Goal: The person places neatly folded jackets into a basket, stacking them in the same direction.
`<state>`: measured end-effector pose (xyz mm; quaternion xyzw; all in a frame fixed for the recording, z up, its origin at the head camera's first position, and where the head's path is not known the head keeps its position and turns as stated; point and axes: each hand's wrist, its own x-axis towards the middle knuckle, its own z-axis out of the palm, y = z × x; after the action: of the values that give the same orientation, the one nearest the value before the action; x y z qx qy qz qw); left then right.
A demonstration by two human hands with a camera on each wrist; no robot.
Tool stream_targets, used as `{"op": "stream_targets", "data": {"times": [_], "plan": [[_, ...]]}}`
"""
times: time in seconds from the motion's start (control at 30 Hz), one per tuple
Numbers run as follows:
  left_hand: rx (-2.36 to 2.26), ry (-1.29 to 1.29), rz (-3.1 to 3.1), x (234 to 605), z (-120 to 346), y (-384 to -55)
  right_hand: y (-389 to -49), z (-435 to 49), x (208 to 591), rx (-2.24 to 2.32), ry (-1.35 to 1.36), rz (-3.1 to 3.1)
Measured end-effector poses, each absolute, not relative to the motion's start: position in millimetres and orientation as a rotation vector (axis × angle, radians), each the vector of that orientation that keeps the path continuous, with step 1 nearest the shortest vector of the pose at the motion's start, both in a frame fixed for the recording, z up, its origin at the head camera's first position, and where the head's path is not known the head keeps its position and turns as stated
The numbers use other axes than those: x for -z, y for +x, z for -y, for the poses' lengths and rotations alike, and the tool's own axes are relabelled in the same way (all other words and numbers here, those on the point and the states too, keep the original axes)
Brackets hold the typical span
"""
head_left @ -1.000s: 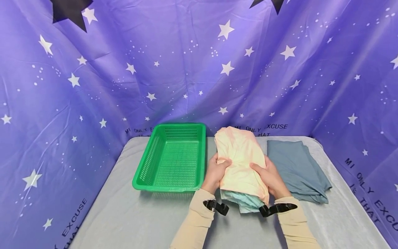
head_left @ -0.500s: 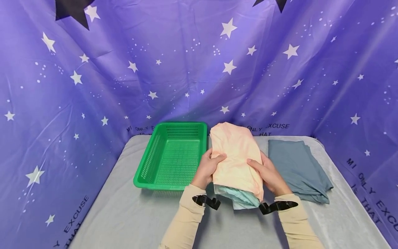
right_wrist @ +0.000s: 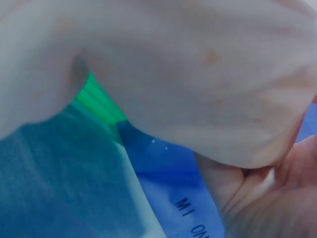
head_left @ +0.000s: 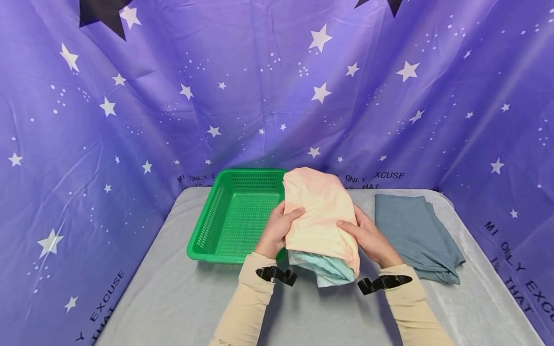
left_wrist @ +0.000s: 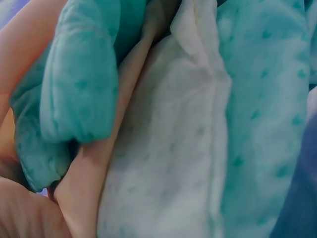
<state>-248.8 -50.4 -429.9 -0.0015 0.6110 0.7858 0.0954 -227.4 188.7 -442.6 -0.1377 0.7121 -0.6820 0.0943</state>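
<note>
Both hands hold a folded peach-coloured cloth bundle [head_left: 322, 206] in the head view, with mint-green cloth [head_left: 329, 270] showing at its near end. My left hand [head_left: 277, 229] grips the left side, thumb on top. On the right side, my right hand [head_left: 373, 239] grips it the same way; its other fingers are hidden beneath. The bundle appears raised, its left edge overlapping the right rim of a green plastic basket [head_left: 218, 257]. The left wrist view shows mint fabric [left_wrist: 262, 129] with small darker marks beside the left hand [left_wrist: 27, 213]. Pale cloth [right_wrist: 213, 84] covers much of the right wrist view.
A folded blue-grey cloth [head_left: 413, 230] lies at the right of the grey-covered table [head_left: 173, 302]. The basket stands left of the bundle, with its slotted walls and mesh floor in sight. A purple star-patterned curtain [head_left: 259, 72] hangs behind and along both sides.
Both hands have moved left with the cloth bundle, toward the basket, and slightly away from me. The bundle now overlaps the basket's right rim. The blue-grey cloth and basket have stayed in place.
</note>
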Motion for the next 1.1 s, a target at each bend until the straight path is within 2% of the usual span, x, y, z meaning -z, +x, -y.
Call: {"op": "stream_targets", "data": {"times": [1.1], "plan": [[-2.217, -0.017, -1.900, 388.0, 123.5, -253.5, -243.1, -127.1, 407.9, 2.134, -0.494, -1.848]]}}
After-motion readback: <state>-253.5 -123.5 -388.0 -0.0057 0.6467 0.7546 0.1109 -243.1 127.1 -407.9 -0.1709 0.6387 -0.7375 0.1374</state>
